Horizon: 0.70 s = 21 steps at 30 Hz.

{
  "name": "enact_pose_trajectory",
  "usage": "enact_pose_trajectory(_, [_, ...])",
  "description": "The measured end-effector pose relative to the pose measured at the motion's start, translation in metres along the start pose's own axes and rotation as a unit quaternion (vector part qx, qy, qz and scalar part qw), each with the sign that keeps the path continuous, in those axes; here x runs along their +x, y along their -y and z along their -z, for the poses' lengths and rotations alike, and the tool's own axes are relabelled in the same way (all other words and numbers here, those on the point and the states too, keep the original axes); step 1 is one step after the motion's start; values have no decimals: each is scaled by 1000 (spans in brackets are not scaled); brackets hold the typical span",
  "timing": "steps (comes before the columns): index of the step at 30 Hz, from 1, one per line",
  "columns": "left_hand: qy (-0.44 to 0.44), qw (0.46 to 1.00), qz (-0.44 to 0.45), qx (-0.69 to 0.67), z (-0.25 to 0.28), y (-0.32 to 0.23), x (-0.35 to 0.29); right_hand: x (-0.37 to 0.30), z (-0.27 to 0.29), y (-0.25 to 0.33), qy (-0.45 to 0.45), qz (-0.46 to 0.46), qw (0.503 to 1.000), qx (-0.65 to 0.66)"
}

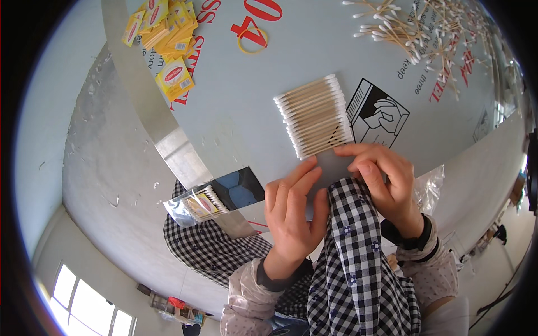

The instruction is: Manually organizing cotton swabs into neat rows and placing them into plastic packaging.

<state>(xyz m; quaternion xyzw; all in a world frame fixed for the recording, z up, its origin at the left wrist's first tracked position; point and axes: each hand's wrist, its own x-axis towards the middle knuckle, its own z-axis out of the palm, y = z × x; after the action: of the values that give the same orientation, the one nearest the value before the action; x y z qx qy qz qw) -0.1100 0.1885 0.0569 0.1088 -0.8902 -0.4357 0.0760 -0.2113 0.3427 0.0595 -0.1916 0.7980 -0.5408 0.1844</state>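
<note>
A flat row of cotton swabs (314, 117) lies side by side on the grey sheet-covered table, wooden sticks between white tips. At its near edge, my left hand (294, 210) rests with fingers stretched out, the fingertips against the lowest swab and the thumb apart. My right hand (386, 179) reaches its index finger to the near right corner of the row; its other fingers are bent, and nothing shows in them. Many loose cotton swabs (414, 36) are scattered at the far right. A clear packet of swabs (203, 204) with a yellow label lies at the table's left edge.
Small yellow cards (175, 77) are piled at the far left. A yellow rubber band (253, 41) lies near the far middle. A dark patch with blue shapes (238, 187) is beside the packet. Clear plastic (430, 185) is right of my right hand; checkered cloth (350, 252) covers my lap.
</note>
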Motion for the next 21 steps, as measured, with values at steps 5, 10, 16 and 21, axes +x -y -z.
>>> enact_pose_trajectory(5, [-9, 1000, -8, 3, 0, 1, 5, 3, 1, 0, -3, -17, 1000, 24])
enact_pose_trajectory(10, [2, 999, 4, -32, 3, 0, -5, -4, 3, -3, -20, -1, 999, 48])
enact_pose_trajectory(16, [-10, 996, -46, 79, -1, -1, -12, -7, 12, -9, -79, -44, 993, 72])
enact_pose_trajectory(21, [13, 977, -19, 210, -14, 0, 26, 7, 18, -17, -116, 17, 993, 5])
